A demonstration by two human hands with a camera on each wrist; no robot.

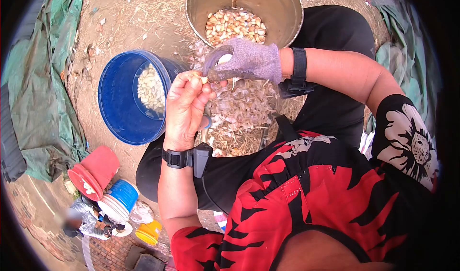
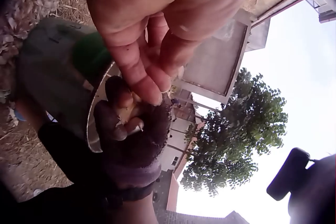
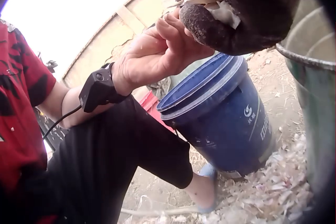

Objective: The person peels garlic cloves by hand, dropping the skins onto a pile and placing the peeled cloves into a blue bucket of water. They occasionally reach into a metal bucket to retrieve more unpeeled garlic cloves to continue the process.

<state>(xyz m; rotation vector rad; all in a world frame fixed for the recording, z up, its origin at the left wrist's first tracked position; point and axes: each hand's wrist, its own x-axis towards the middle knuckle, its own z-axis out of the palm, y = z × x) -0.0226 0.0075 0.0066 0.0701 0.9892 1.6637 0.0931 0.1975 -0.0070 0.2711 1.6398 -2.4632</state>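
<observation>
My bare left hand (image 1: 186, 101) pinches a garlic clove (image 1: 204, 80) between thumb and fingertips. Against it, the gloved right hand (image 1: 251, 62) grips the same clove with curled fingers. A second, pale clove (image 1: 224, 58) shows inside the glove's curl. From the right wrist, the dark, soiled glove fingers (image 3: 202, 24) hold papery garlic skin (image 3: 226, 14). Both hands meet above a heap of garlic skins (image 1: 239, 103). Beyond the right hand, a large pot (image 1: 273, 5) contains unpeeled cloves (image 1: 235, 27). Left of the left hand, a blue bucket (image 1: 112, 101) holds peeled white cloves (image 1: 151, 89).
Straw and dirt cover the ground (image 1: 139, 12). A green tarp (image 1: 43, 79) lies at the far left. Another person (image 1: 91, 218) sits at the lower left, near a red bucket (image 1: 98, 168), a blue and white bucket (image 1: 120, 199) and a yellow container (image 1: 149, 232).
</observation>
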